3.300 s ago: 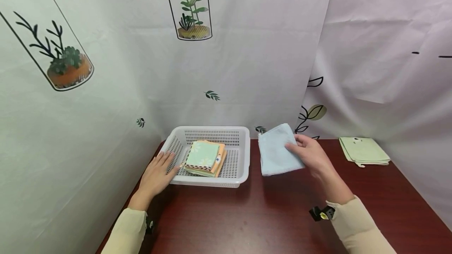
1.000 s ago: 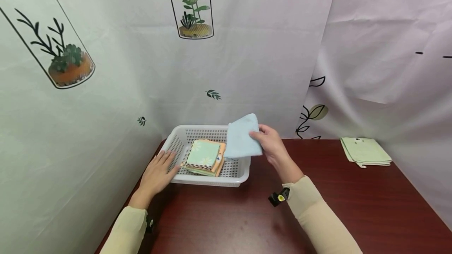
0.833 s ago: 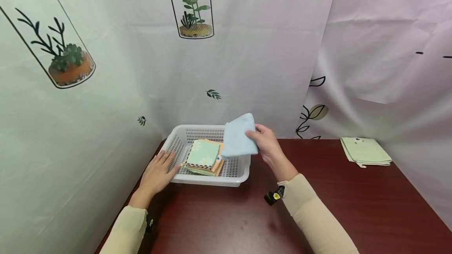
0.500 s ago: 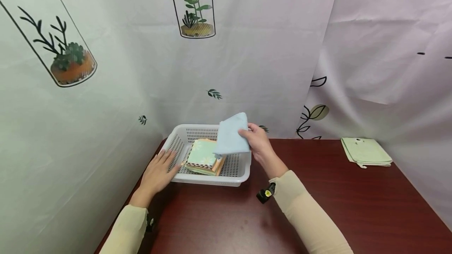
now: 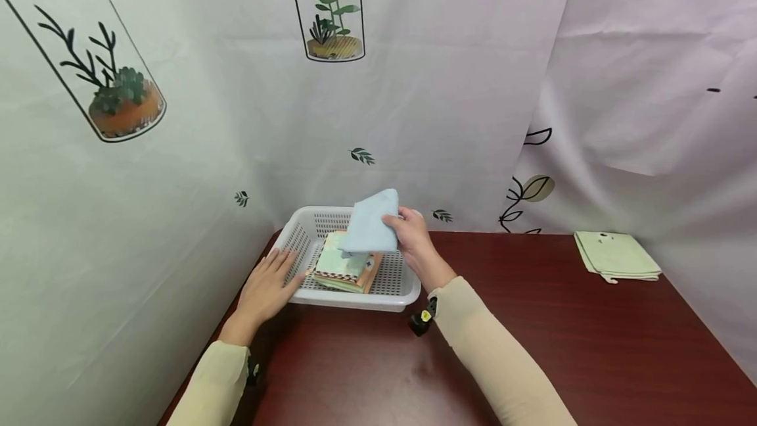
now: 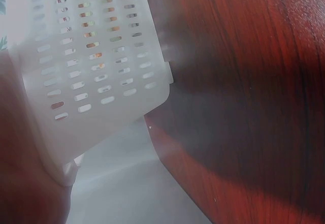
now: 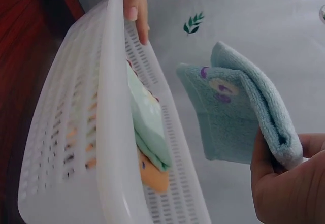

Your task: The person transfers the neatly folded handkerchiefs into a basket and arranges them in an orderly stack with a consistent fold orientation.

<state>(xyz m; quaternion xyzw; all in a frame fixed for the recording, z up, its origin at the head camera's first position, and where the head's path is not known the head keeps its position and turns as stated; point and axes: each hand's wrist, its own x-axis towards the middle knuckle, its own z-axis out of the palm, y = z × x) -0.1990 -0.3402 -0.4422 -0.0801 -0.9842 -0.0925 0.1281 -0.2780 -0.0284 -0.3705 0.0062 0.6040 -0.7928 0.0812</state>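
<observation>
My right hand (image 5: 409,236) pinches a folded light blue towel (image 5: 369,225) and holds it in the air over the white perforated basket (image 5: 390,294). In the right wrist view the blue towel (image 7: 238,115) hangs from my fingers (image 7: 282,183) above the basket rim (image 7: 114,112). Inside the basket lies a stack of folded cloths (image 5: 345,271), a mint floral one on top of orange ones. My left hand (image 5: 266,288) rests flat with straight fingers against the basket's left wall. The left wrist view shows only the basket wall (image 6: 96,66) close up.
The basket stands at the back left of a dark red wooden table (image 5: 532,347). A folded pale green cloth (image 5: 618,255) lies at the far right by the wall. Printed white curtains (image 5: 355,97) close in the back and left sides.
My right hand has carried the blue towel leftwards from the table beside the basket to above the stack inside it. The left hand has stayed on the basket's side.
</observation>
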